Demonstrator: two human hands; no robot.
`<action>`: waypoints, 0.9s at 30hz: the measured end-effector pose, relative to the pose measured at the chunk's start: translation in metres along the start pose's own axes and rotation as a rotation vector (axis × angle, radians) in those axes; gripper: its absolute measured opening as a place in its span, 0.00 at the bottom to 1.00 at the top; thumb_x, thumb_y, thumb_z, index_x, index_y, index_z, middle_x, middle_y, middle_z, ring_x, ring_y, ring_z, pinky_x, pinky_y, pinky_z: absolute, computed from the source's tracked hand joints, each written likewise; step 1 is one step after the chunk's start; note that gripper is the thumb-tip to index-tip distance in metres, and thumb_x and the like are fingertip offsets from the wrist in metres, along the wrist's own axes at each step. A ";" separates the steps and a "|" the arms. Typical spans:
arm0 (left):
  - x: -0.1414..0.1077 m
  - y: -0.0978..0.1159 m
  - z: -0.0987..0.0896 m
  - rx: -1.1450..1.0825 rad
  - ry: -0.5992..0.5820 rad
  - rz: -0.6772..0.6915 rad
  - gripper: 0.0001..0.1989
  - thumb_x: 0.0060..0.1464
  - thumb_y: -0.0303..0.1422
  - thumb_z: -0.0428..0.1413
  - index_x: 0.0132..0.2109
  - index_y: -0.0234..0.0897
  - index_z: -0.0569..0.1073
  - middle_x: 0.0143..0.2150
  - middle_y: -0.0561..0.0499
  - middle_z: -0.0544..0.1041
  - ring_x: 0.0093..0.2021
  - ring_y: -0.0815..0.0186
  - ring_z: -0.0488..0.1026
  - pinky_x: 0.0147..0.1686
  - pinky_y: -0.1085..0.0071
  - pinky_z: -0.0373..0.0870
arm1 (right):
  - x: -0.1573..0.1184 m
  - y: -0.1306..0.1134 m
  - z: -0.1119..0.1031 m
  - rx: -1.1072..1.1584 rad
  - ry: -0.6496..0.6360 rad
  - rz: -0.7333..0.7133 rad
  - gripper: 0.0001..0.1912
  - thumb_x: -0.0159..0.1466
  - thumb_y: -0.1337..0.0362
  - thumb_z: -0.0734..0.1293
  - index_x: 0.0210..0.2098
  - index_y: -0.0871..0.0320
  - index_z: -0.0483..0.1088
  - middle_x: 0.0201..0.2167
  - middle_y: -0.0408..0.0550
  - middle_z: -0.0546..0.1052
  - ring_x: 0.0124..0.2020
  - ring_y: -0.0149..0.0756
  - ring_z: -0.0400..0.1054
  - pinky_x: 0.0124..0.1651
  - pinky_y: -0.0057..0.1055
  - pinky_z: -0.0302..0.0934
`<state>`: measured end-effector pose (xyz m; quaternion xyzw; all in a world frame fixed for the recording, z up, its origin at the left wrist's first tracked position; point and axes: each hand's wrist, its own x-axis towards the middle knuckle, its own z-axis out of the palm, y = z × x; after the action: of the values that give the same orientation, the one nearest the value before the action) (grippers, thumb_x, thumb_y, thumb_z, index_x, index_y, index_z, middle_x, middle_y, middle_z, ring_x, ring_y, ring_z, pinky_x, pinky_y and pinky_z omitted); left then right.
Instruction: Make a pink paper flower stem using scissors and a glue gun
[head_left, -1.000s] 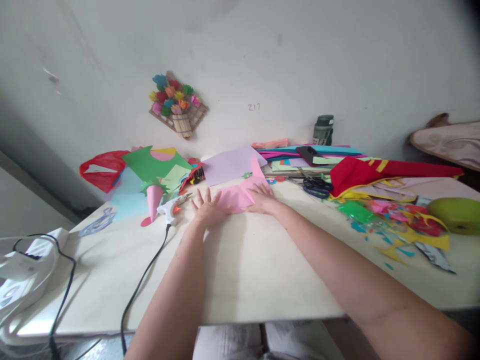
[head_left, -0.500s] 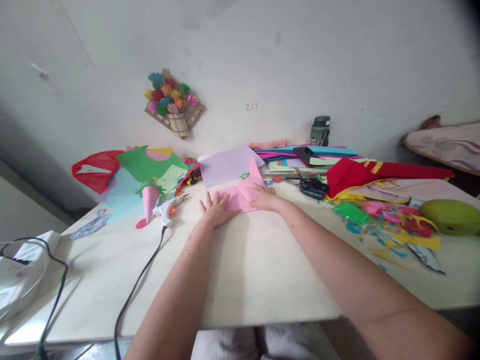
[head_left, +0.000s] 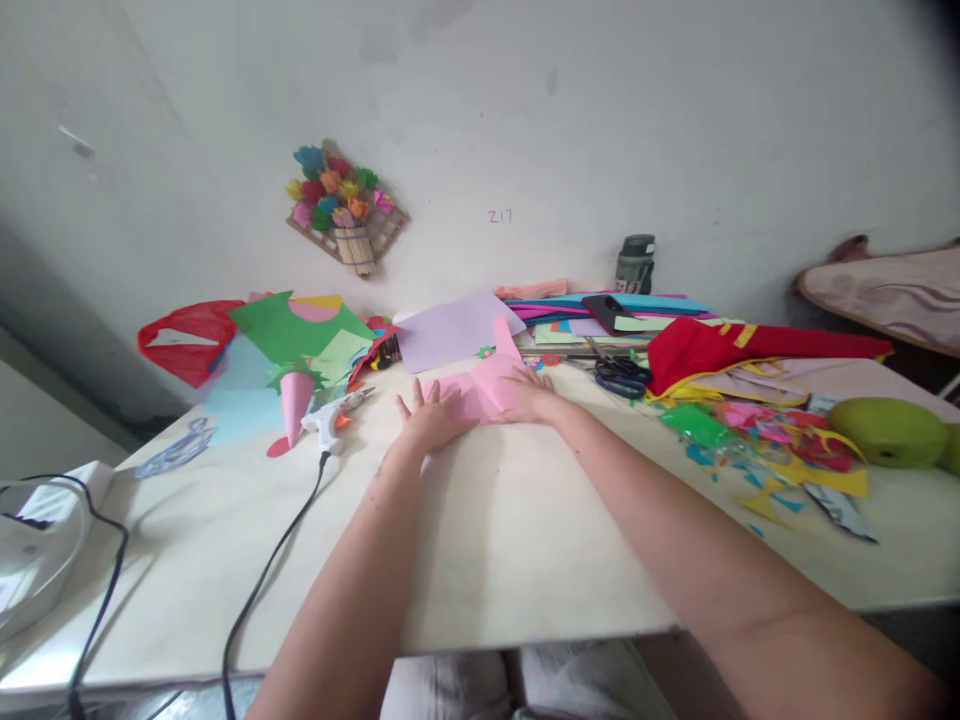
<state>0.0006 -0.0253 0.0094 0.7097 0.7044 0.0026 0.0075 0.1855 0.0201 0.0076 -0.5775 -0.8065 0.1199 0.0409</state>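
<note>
A creased pink paper [head_left: 480,388] lies on the table, with a narrow strip of it pointing back toward a lilac sheet [head_left: 450,335]. On its left part rests my left hand [head_left: 435,418], palm down with the fingers spread. My right hand [head_left: 529,397] presses on the right part, fingers apart. Left of my left hand are a white glue gun [head_left: 325,424] and a pink paper cone [head_left: 297,402] with a green fringe. Small paper flowers [head_left: 550,360] sit just beyond my right hand.
Dark scissors [head_left: 622,376], a red and yellow cloth [head_left: 690,352], paper scraps [head_left: 780,450] and a green fruit-like object [head_left: 889,432] are on the right. A black phone [head_left: 609,313] tops stacked sheets; a bottle [head_left: 635,264] stands behind. A cord crosses the table's left side.
The view has shifted slightly. Both hands remain on the pink paper, with my right hand's fingers a little more raised and bunched.
</note>
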 end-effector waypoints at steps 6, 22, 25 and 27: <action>-0.003 0.009 0.003 0.090 0.165 0.076 0.36 0.44 0.59 0.33 0.58 0.51 0.53 0.63 0.52 0.44 0.60 0.52 0.21 0.50 0.44 0.18 | 0.002 -0.001 0.001 -0.029 0.032 0.026 0.53 0.41 0.39 0.62 0.60 0.51 0.40 0.62 0.47 0.30 0.60 0.49 0.19 0.57 0.49 0.27; 0.002 0.015 0.006 -0.049 -0.010 0.016 0.38 0.42 0.60 0.35 0.59 0.52 0.47 0.63 0.53 0.42 0.60 0.51 0.23 0.51 0.42 0.24 | 0.003 0.027 -0.001 -0.068 -0.010 0.069 0.56 0.40 0.36 0.60 0.60 0.53 0.33 0.61 0.48 0.26 0.59 0.49 0.14 0.55 0.52 0.23; 0.002 0.016 0.006 -0.050 -0.026 0.025 0.39 0.42 0.60 0.33 0.60 0.51 0.46 0.63 0.53 0.42 0.60 0.51 0.23 0.52 0.43 0.25 | 0.003 0.031 0.001 -0.072 -0.024 0.056 0.55 0.42 0.35 0.57 0.61 0.54 0.33 0.61 0.48 0.26 0.58 0.49 0.13 0.55 0.52 0.21; 0.002 0.016 0.007 -0.051 -0.033 0.036 0.38 0.42 0.60 0.32 0.60 0.52 0.45 0.63 0.55 0.41 0.60 0.52 0.23 0.52 0.45 0.25 | 0.002 0.038 0.000 -0.068 -0.042 0.027 0.54 0.42 0.35 0.56 0.61 0.55 0.33 0.61 0.48 0.26 0.58 0.49 0.13 0.55 0.51 0.20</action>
<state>0.0169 -0.0235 0.0025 0.7217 0.6912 0.0091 0.0371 0.2196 0.0332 -0.0011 -0.5869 -0.8028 0.1050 0.0027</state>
